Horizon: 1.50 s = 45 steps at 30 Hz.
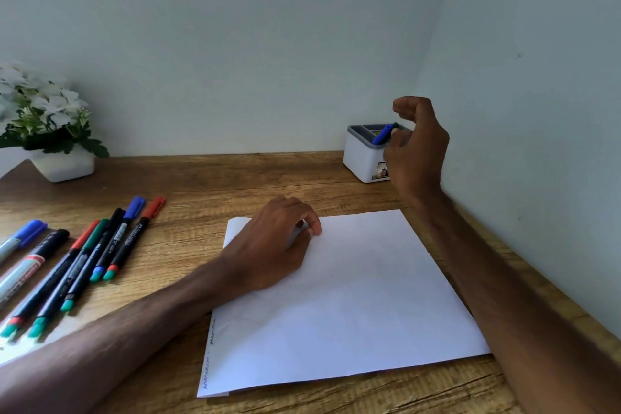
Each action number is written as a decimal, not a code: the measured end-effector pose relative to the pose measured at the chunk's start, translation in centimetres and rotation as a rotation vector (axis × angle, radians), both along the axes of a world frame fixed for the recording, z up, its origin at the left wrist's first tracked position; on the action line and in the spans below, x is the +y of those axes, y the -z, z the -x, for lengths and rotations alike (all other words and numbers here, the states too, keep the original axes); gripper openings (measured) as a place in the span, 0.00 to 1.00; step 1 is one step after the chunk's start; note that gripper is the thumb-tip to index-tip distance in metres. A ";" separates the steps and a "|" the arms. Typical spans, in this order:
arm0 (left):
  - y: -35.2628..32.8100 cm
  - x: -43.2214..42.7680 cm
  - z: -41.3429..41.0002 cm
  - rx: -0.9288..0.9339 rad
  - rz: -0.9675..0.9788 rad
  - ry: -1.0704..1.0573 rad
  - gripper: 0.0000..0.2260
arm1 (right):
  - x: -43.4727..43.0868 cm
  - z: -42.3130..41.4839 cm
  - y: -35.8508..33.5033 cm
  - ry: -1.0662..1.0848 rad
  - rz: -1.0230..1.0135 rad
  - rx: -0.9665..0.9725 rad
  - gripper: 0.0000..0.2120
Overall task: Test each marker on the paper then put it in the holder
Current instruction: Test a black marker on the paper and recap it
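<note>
**Asker:** Where is the marker in hand?

**Describer:** A blue marker [382, 135] stands tilted in the white holder [361, 158]. The holder sits on the wooden table [201, 185] just beyond the far right corner of the paper [353, 296].

**Asker:** Is it being held?

**Describer:** The right hand [416, 151] hovers at the holder with curled fingers, the lower ones beside the marker's top end. I cannot tell whether they pinch it or are clear of it.

**Asker:** And the other hand?

**Describer:** The left hand [272, 245] rests on the paper's far left corner, fingers loosely bent, grasping nothing.

**Asker:** What does the next move turn on?

**Describer:** Probably on fetching another marker. The row of markers [84, 262] lies left of the paper, side by side. Their long axes slant from near-left to far-right, with the coloured caps at the far end. The left hand is much nearer to them. The right hand is well apart, on the paper's opposite side. Small scribbles [210, 360] run along the paper's left edge.
</note>
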<state>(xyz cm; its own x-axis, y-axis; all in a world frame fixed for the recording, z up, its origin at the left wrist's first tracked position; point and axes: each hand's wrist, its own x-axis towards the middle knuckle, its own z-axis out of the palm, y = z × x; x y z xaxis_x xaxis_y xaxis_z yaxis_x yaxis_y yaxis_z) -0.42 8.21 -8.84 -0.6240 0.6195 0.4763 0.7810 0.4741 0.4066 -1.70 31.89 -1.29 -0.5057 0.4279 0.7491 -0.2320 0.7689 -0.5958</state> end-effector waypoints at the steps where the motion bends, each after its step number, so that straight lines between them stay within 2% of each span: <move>1: 0.0 0.0 0.0 0.001 0.000 0.001 0.08 | -0.4 -0.2 -0.1 0.010 -0.024 0.012 0.23; 4: 0.0 -0.2 0.1 0.015 -0.002 0.012 0.09 | -1.9 -0.7 -0.1 0.024 -0.151 0.073 0.19; 7: -0.3 -0.4 -0.2 0.031 -0.001 0.014 0.09 | -4.1 -1.1 0.1 -0.069 -0.266 0.131 0.15; 14: -2.4 -1.7 -0.6 0.047 -0.093 -0.019 0.13 | -9.4 -2.4 2.1 -0.318 -0.422 0.027 0.15; 18: -4.6 -5.7 -0.7 0.122 -0.083 -0.128 0.14 | -12.0 -3.6 2.1 -0.413 -0.407 0.002 0.10; 20: -5.2 -8.4 -0.4 0.135 -0.081 -0.190 0.14 | -13.5 -4.0 2.4 -0.476 -0.430 -0.030 0.12; 25: -5.9 -14.8 2.0 0.173 -0.098 -0.424 0.12 | -18.1 -4.3 3.9 -0.752 -0.534 -0.197 0.12; 29: -5.9 -19.1 3.9 0.111 0.004 -0.679 0.10 | -21.7 -3.7 4.9 -0.876 -0.659 -0.217 0.13; 31: -6.2 -21.2 4.3 0.088 0.136 -0.826 0.11 | -22.5 -3.5 5.2 -0.881 -0.669 -0.199 0.12; 35: -8.0 -23.4 3.5 -0.240 0.616 -1.039 0.29 | -22.0 -3.1 5.1 -0.870 -0.592 -0.158 0.11; 37: -9.0 -23.2 2.5 -0.410 0.830 -1.001 0.47 | -21.4 -2.9 5.0 -0.854 -0.569 -0.158 0.11; 38: -9.5 -22.8 1.8 -0.500 0.903 -0.966 0.51 | -21.2 -2.8 5.0 -0.845 -0.562 -0.163 0.11; 42: -9.1 -20.9 0.4 -0.654 0.976 -0.928 0.48 | -20.7 -2.5 4.9 -0.837 -0.538 -0.193 0.11; 45: -7.5 -19.7 0.8 -0.592 0.889 -0.902 0.45 | -20.4 -2.4 4.7 -0.841 -0.538 -0.199 0.11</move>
